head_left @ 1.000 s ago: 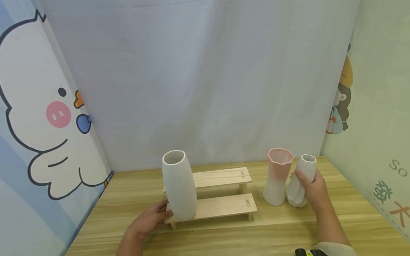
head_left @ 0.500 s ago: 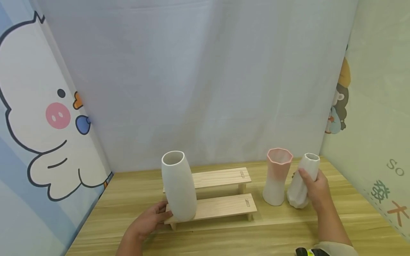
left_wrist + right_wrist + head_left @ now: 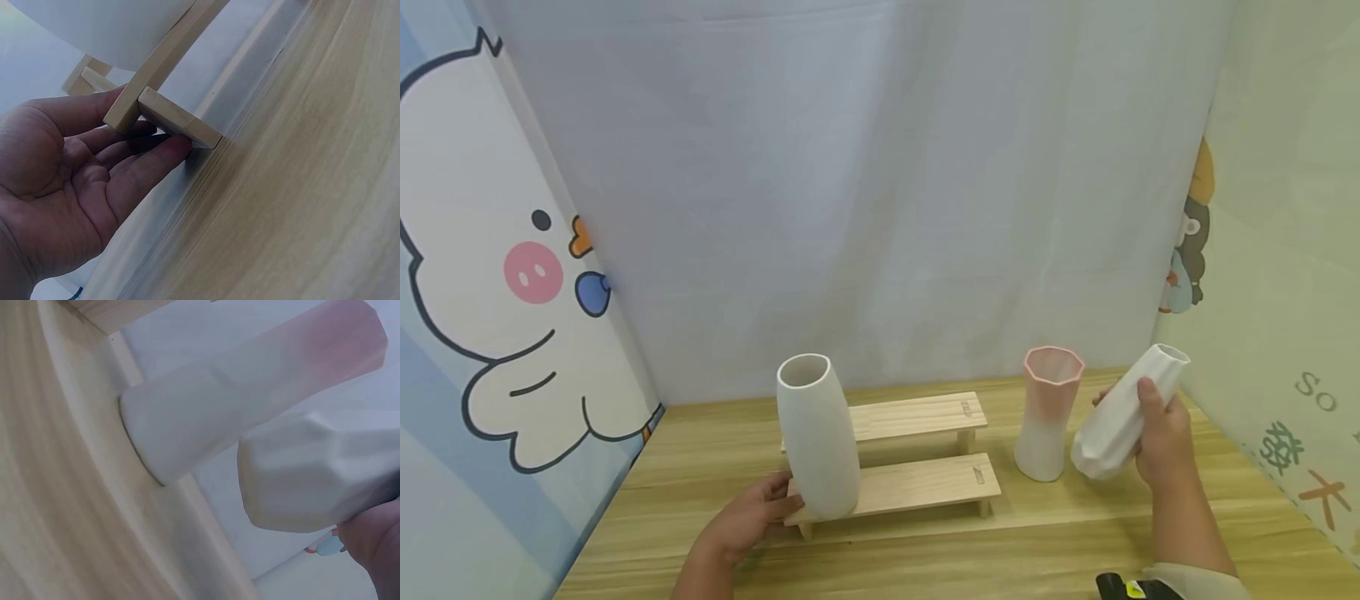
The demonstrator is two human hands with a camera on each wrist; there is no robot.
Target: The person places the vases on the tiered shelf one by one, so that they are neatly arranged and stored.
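My right hand (image 3: 1163,433) grips a small white faceted vase (image 3: 1123,417), which leans to the right with its mouth up. In the right wrist view the base of the faceted vase (image 3: 294,481) shows lifted off the tabletop. Just left of it, a pink-and-white vase (image 3: 1049,417) stands upright on the table. A tall smooth white vase (image 3: 820,442) stands on the left end of the front board (image 3: 925,485) of a two-level wooden display stand. My left hand (image 3: 751,517) holds that end, its fingers around the board's end and the leg (image 3: 178,119) below.
Behind the front board is the higher back board (image 3: 917,417) of the stand. A grey-white curtain (image 3: 880,208) hangs along the back of the wooden table (image 3: 895,567). Printed cartoon panels close in the left (image 3: 475,275) and right (image 3: 1285,292) sides.
My right hand has raised the faceted vase and moved it right, tilting it further over. The left hand, the stand and the other two vases have stayed in place.
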